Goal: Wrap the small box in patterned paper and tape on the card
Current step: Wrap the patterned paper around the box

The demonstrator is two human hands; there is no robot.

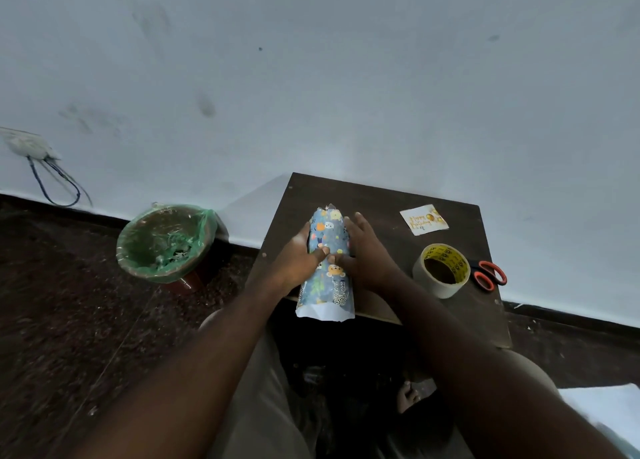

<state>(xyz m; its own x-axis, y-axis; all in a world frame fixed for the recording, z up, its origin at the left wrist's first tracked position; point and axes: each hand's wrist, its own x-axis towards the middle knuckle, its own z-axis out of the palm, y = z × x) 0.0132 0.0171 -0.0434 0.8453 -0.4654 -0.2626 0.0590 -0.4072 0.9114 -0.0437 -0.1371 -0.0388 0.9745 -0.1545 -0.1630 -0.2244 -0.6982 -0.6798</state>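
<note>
The small box lies hidden inside a tube of blue patterned paper (327, 285) on the dark table (374, 199), its open ends pointing away from me and toward me. My left hand (299, 254) grips the left side of the wrap, thumb pressed on top. My right hand (363, 250) holds the right side, with its thumb meeting the left thumb at the paper's seam. The white birthday card (423, 219) lies flat at the far right of the table, apart from both hands.
A roll of tape (441, 270) stands right of my right hand, with orange-handled scissors (490, 274) beyond it. A bin with a green liner (166, 242) sits on the floor to the left. The near paper end overhangs the table's front edge.
</note>
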